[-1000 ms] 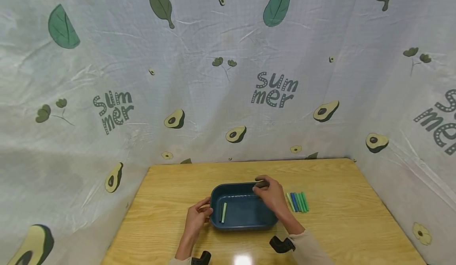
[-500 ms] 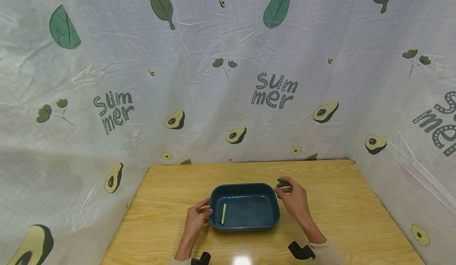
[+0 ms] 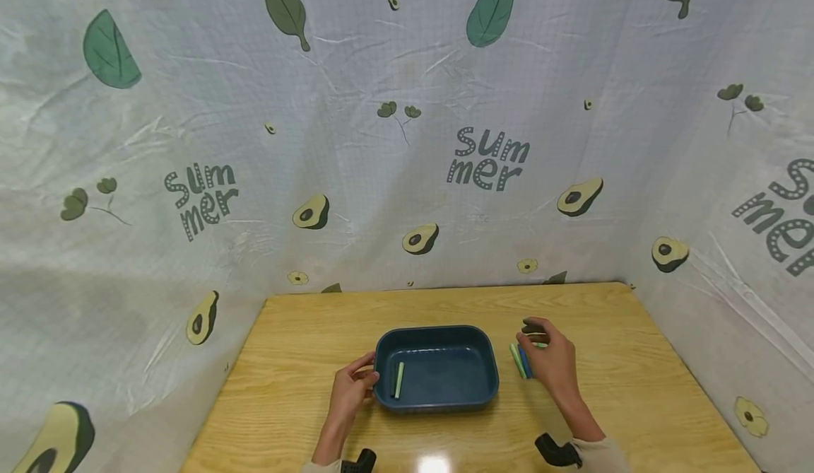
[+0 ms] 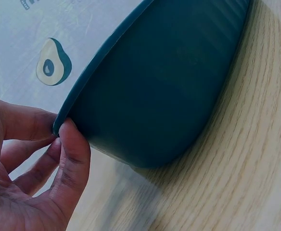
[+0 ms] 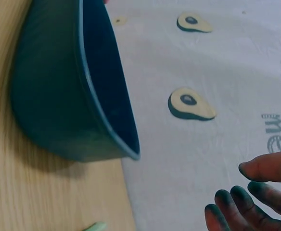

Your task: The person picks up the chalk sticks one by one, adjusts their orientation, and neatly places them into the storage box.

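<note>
My left hand [image 3: 346, 393] pinches the left rim of a dark blue rectangular tub [image 3: 451, 381]; in the left wrist view the thumb and a finger meet over the tub's rim [image 4: 97, 57]. Inside, near the left end, lies a pale green chalk stick [image 3: 399, 380] with a dark strip beside it. My right hand [image 3: 556, 365] hovers over more chalk to the right of the tub, fingers loosely bent with nothing between them. A light green chalk [image 3: 518, 361] and a blue chalk [image 3: 525, 363] show there; the hand mostly covers the green chalk [image 3: 540, 345]. Green dust coats its fingertips [image 5: 222, 196].
A wooden table [image 3: 305, 324] carries everything. Behind and at both sides hangs a white printed sheet [image 3: 356, 155]. Glare lies on the table near the front.
My right hand has moved right, from over the tub's right side, past its rim, to above the chalk row. The left hand and the tub stay put.
</note>
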Tool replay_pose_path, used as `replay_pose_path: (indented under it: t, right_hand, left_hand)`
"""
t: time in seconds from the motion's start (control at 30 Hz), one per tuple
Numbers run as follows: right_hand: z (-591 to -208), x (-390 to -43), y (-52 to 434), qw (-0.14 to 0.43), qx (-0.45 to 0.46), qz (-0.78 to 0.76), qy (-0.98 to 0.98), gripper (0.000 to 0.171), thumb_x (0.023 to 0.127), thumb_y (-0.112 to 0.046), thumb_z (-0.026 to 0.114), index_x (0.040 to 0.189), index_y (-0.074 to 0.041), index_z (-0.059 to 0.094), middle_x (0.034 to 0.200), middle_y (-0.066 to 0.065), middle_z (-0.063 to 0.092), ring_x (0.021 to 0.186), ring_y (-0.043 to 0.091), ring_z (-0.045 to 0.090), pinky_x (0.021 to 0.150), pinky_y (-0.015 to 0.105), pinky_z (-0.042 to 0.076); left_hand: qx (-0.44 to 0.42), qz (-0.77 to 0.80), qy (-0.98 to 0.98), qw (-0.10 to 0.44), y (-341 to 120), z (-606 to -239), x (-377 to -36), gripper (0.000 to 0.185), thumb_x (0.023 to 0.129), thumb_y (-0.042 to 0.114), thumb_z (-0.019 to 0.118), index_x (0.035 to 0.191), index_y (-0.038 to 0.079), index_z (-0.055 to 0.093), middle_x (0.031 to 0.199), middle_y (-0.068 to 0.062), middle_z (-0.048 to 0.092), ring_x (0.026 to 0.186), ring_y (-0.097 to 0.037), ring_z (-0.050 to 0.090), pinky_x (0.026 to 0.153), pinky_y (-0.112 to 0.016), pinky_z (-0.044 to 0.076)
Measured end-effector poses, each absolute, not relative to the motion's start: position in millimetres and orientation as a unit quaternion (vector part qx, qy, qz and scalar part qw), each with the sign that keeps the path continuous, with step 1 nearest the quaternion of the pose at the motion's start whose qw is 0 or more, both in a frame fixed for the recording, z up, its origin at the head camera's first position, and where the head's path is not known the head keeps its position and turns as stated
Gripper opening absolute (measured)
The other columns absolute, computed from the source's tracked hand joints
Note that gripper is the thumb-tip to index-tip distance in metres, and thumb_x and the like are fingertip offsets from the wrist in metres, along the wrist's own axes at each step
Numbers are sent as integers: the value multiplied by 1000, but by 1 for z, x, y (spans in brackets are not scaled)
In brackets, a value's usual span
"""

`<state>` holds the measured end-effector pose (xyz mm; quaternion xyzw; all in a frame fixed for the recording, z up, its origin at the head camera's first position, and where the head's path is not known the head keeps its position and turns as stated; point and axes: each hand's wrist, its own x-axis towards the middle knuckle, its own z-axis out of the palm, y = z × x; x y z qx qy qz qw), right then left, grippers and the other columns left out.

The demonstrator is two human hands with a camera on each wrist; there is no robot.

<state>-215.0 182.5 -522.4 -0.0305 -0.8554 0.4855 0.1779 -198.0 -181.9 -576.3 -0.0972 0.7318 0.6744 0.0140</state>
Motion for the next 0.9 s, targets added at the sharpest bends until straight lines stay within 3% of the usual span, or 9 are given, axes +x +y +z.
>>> replay_pose_path:
  t: [0.53,0.9]
  right_hand:
    - [-544,-218,211,234,-99,476,-842,32,90,-13,71,119,-3,66,110,17,71,90,13,68,71,0,42]
    - [-563,-218,220,229,-155,477,-834,38,90,-17,71,123,-2,63,110,20,72,76,-17,54,63,5,43]
  left_hand:
    - [-101,672,733,13,-180,-575,-199,45,91,0,61,136,1,57,127,-23,58,85,-13,61,60,-28,54]
    - [-98,679,727,19,-180,-576,-201,46,92,0,61,137,1,56,128,-24,57,86,-15,61,60,-31,55]
